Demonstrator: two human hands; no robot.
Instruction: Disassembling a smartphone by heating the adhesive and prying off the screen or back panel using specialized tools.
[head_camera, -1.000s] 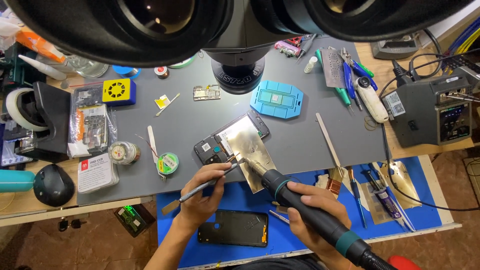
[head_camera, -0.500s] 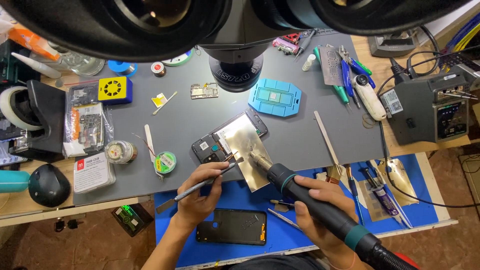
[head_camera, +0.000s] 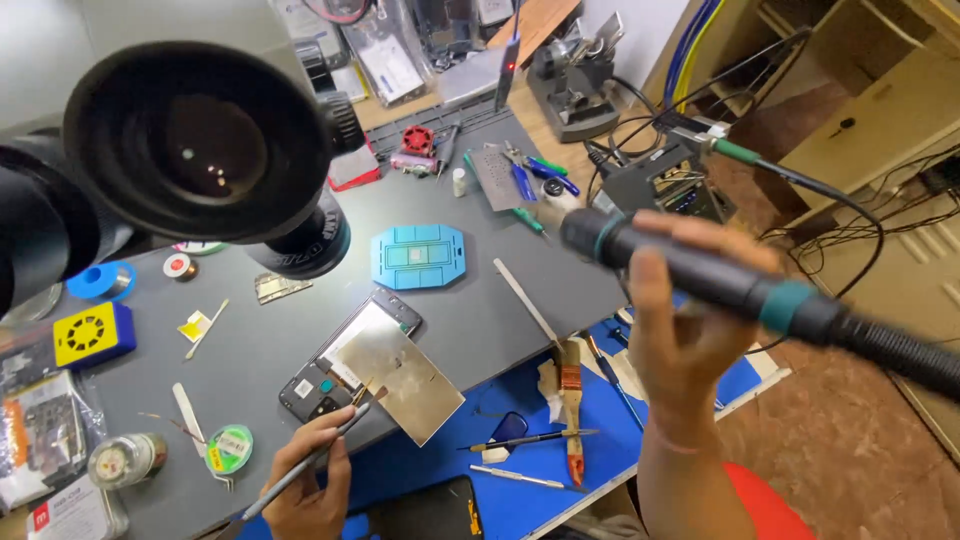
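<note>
My right hand (head_camera: 682, 310) is raised well above the bench, gripping a black hot-air handpiece (head_camera: 700, 275) with teal rings and a thick hose trailing off to the right. Its nozzle end points left, away from the work. My left hand (head_camera: 310, 470) rests low at the bench edge and pinches thin tweezers (head_camera: 305, 465). Their tips touch the lower left edge of a shiny metal plate (head_camera: 400, 375). That plate lies over an opened black phone (head_camera: 330, 375) on the grey mat (head_camera: 260, 350).
A black microscope head (head_camera: 190, 150) looms at upper left. A blue square fixture (head_camera: 418, 257), flat pry tools (head_camera: 525, 300), a brush (head_camera: 570, 400), small tins and a yellow box (head_camera: 92, 335) lie around. A rework station (head_camera: 665, 180) with cables stands behind. Another dark phone (head_camera: 430, 510) lies on the blue mat.
My right hand has lifted the hot-air handpiece up and to the right, away from the metal plate. The left hand still holds the tweezers at the plate. The view has swung right.
</note>
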